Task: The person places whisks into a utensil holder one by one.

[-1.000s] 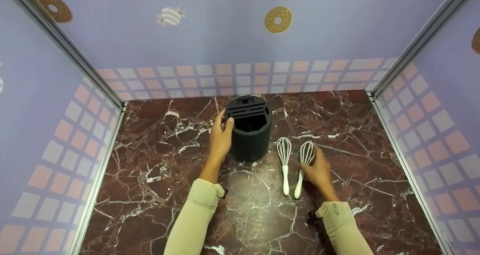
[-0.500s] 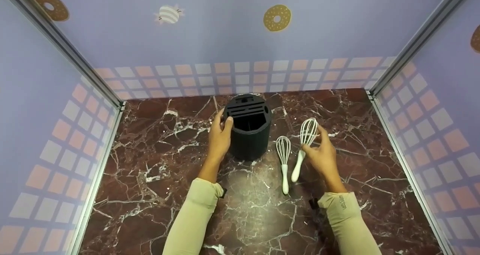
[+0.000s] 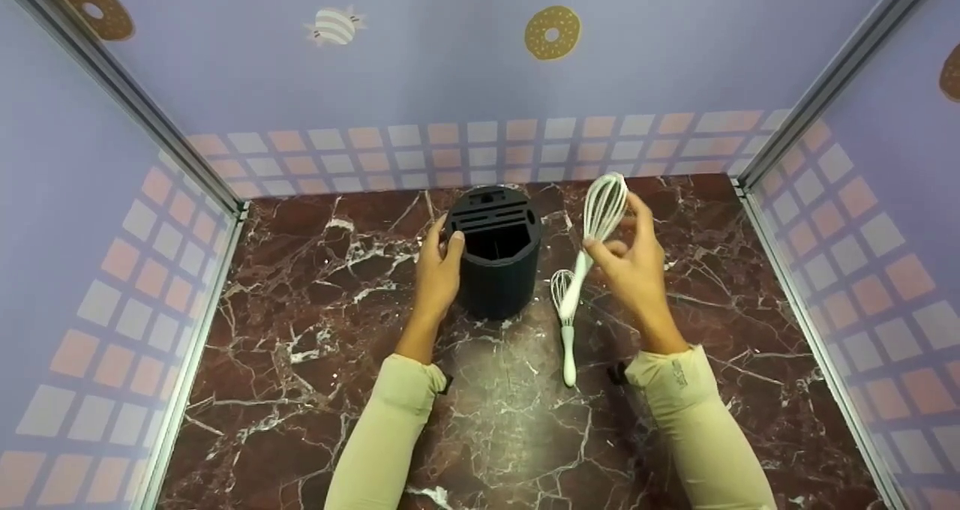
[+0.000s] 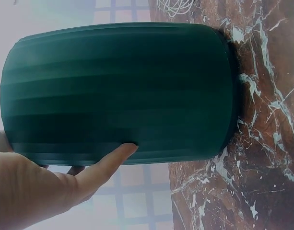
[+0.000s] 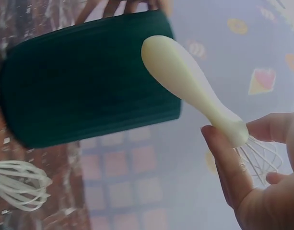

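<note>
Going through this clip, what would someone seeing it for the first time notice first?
Probably the dark green, slotted holder standing upright near the middle of the marbled tabletop, with the left hand gripping its side. Next, the white whisk raised to the holder's right, wires up, pinched in the fingers of the right hand. A second whisk lies on the tabletop nearby.

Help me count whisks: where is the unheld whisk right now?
In the head view, the unheld whisk lies on the marbled tabletop, right of the dark holder; the held whisk's handle partly covers it.
</note>
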A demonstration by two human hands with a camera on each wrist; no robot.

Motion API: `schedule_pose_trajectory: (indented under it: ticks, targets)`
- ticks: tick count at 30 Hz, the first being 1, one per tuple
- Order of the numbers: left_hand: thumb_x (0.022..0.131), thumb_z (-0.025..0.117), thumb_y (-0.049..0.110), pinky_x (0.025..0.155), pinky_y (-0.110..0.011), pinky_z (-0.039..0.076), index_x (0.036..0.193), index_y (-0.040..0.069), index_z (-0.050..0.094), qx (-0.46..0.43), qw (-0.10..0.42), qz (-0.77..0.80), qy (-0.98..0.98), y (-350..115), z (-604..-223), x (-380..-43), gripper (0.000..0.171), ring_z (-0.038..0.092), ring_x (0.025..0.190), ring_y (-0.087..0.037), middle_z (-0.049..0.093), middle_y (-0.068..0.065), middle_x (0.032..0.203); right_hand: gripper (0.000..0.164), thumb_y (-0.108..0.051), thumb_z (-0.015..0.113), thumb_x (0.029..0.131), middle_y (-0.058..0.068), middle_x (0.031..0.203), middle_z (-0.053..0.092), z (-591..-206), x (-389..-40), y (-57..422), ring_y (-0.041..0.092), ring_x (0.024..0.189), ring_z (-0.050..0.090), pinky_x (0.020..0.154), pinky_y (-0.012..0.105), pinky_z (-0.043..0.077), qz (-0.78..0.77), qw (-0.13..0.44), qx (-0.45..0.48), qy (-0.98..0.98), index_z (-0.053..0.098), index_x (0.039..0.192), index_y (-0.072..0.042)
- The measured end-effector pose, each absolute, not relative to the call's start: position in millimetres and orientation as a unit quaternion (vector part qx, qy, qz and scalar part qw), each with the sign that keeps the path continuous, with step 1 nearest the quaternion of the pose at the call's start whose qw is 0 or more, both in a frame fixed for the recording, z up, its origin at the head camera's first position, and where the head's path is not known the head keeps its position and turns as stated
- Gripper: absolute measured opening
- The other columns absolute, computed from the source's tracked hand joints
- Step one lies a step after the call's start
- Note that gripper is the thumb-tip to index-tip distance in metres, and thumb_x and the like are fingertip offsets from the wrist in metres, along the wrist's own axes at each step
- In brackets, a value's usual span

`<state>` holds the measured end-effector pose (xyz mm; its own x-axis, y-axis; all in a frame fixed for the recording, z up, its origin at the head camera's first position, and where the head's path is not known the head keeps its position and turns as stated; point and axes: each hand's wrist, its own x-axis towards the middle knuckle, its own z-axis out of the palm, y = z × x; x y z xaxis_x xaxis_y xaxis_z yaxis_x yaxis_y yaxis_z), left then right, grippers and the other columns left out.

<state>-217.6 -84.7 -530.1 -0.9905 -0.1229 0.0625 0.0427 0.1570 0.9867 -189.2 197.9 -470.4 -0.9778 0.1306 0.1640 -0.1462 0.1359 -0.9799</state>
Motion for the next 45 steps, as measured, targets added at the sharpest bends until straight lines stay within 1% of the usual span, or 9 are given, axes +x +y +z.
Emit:
schedule_pose_trajectory:
  ticks: [7,11,14,18,22,30,34,40,45]
  targets:
    - [0.107,0.051,0.037,0.117,-0.043,0.041,0.156,0.017,0.042,0.030,0.067,-0.639,-0.765,-85.0,-529.4,-218.4,0.053,0.046,0.143,-0.024,0.047,-0.006,0.155,0.101,0.001,0.077,0.086,0.018,0.128,0.050,-436.7,-202.1,176.8,0.024,0.076,0.072,0.054,0.040,0.061,0.661,0.131,0.038,-0.738,0.025,0.159,-0.044]
    - [0.107,0.051,0.035,0.117,-0.043,0.041,0.156,0.015,0.042,0.030,0.069,-0.642,-0.763,-84.4,-529.2,-218.7,0.054,0.047,0.142,-0.024,0.047,-0.007,0.155,0.098,0.000,0.077,0.086,0.016,0.122,0.057,-425.5,-210.1,166.7,0.023,0.074,0.070,0.054,0.034,0.060,0.641,0.163,0.062,-0.747,0.027,0.160,-0.040]
    - [0.107,0.052,0.034,0.115,-0.044,0.043,0.156,0.014,0.043,0.029,0.072,-0.648,-0.758,-84.2,-528.6,-218.5,0.053,0.050,0.140,-0.026,0.048,-0.008,0.155,0.094,-0.001,0.077,0.086,0.017,0.120,0.059,-419.6,-216.6,158.8,0.022,0.075,0.069,0.060,0.030,0.061,0.622,0.193,0.079,-0.754,0.030,0.160,-0.036]
    - [0.107,0.050,0.035,0.115,-0.044,0.043,0.156,0.015,0.042,0.029,0.069,-0.645,-0.761,-84.2,-528.2,-218.3,0.053,0.050,0.140,-0.027,0.047,-0.008,0.155,0.091,-0.002,0.076,0.087,0.017,0.124,0.057,-415.1,-224.9,147.7,0.023,0.076,0.069,0.061,0.032,0.061,0.612,0.212,0.097,-0.756,0.031,0.159,-0.034]
    - [0.107,0.050,0.035,0.117,-0.044,0.041,0.156,0.016,0.042,0.029,0.068,-0.638,-0.766,-84.4,-528.0,-218.3,0.054,0.047,0.143,-0.026,0.046,-0.007,0.155,0.090,-0.001,0.075,0.087,0.015,0.125,0.057,-414.3,-232.4,135.8,0.025,0.074,0.069,0.061,0.036,0.062,0.611,0.208,0.108,-0.756,0.032,0.158,-0.035]
    - [0.107,0.051,0.033,0.119,-0.045,0.039,0.155,0.015,0.044,0.023,0.079,-0.643,-0.762,-83.7,-528.5,-218.9,0.052,0.045,0.144,-0.025,0.047,-0.009,0.156,0.100,-0.002,0.077,0.086,0.016,0.128,0.054,-414.1,-243.2,113.1,0.022,0.075,0.070,0.066,0.031,0.062,0.596,0.202,0.131,-0.766,0.023,0.162,-0.037]
    - [0.107,0.052,0.032,0.117,-0.046,0.041,0.154,0.014,0.045,0.021,0.082,-0.644,-0.760,-84.1,-529.1,-219.6,0.051,0.048,0.141,-0.027,0.049,-0.010,0.154,0.105,-0.001,0.078,0.082,0.016,0.128,0.054,-419.8,-248.4,104.4,0.019,0.081,0.069,0.072,0.028,0.062,0.570,0.219,0.146,-0.778,0.020,0.163,-0.033]
    - [0.107,0.053,0.033,0.114,-0.045,0.043,0.153,0.018,0.047,0.024,0.079,-0.651,-0.754,-84.7,-529.4,-219.8,0.050,0.052,0.138,-0.029,0.050,-0.009,0.153,0.105,0.000,0.076,0.078,0.016,0.148,0.047,-434.9,-250.0,96.5,0.026,0.099,0.066,0.074,0.038,0.062,0.530,0.216,0.173,-0.801,0.024,0.162,-0.033]
    - [0.106,0.053,0.034,0.116,-0.044,0.042,0.154,0.019,0.046,0.027,0.077,-0.645,-0.760,-85.6,-529.1,-219.3,0.051,0.050,0.141,-0.026,0.049,-0.008,0.154,0.098,-0.002,0.077,0.075,0.018,0.128,0.054,-447.9,-249.1,92.3,0.029,0.094,0.066,0.078,0.042,0.061,0.493,0.216,0.198,-0.819,0.032,0.156,-0.035]
